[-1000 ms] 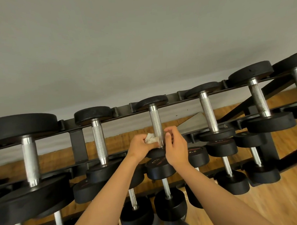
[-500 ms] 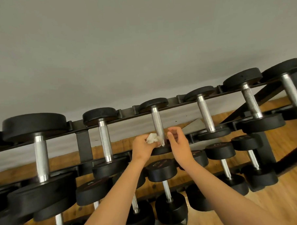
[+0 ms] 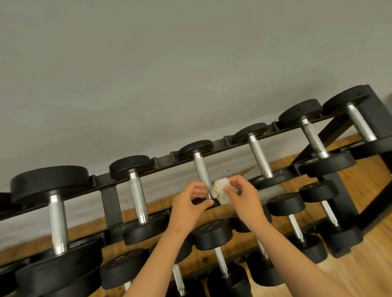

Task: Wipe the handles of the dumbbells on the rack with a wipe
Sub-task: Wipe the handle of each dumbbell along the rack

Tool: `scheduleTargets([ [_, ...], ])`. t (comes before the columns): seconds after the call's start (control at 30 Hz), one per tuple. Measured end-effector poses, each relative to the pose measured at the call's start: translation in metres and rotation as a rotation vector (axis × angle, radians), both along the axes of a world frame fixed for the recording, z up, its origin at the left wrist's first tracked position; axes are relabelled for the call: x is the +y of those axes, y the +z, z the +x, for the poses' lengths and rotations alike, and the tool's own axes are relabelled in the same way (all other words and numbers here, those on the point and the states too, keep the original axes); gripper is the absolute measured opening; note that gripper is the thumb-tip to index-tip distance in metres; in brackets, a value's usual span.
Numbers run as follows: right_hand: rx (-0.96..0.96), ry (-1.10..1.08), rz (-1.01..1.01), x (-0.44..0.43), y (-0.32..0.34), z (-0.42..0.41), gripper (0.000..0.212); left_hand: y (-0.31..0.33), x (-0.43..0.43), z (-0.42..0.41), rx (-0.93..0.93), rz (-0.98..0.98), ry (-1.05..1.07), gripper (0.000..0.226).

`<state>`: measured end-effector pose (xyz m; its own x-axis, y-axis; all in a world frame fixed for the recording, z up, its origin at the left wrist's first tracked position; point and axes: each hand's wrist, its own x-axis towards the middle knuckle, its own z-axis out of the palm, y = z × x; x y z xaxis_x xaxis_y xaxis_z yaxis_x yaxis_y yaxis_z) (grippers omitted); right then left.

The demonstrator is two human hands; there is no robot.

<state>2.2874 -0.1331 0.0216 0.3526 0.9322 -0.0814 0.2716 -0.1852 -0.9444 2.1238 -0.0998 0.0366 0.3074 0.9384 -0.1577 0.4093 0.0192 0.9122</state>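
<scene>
Head view: the markings on the lower dumbbell heads were too blurred to read. The middle top-tier handle lay front to back across the rack. The left hand curled round its near end. The right hand pinched the crumpled wipe against it.

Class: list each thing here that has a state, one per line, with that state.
Wipe: crumpled, pinched against the handle.
Handle: racked, gripped at its lower end.
Right hand: pinching the wipe.
Left hand: curled round the handle.
Other dumbbells: resting on the rack, untouched.
</scene>
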Motion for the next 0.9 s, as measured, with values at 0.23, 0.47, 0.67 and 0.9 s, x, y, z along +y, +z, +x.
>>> scheduleTargets([
  [0.23, -0.281, 0.053, -0.007, -0.008, -0.010, -0.006, 0.019, -0.023, -0.011, -0.002, 0.140, 0.057, 0.034, 0.023],
  [0.47, -0.378, 0.111, 0.009, -0.008, -0.013, -0.012, 0.008, -0.033, -0.011, -0.001, 0.109, 0.066, 0.080, 0.022],
  [0.67, -0.367, 0.168, -0.016, -0.009, -0.010, -0.011, 0.004, -0.033, -0.011, -0.002, 0.089, 0.048, 0.087, 0.022],
  [0.9, -0.353, 0.080, 0.016, -0.013, -0.018, -0.015, 0.009, -0.029, -0.011, -0.003, 0.099, 0.040, 0.073, 0.020],
])
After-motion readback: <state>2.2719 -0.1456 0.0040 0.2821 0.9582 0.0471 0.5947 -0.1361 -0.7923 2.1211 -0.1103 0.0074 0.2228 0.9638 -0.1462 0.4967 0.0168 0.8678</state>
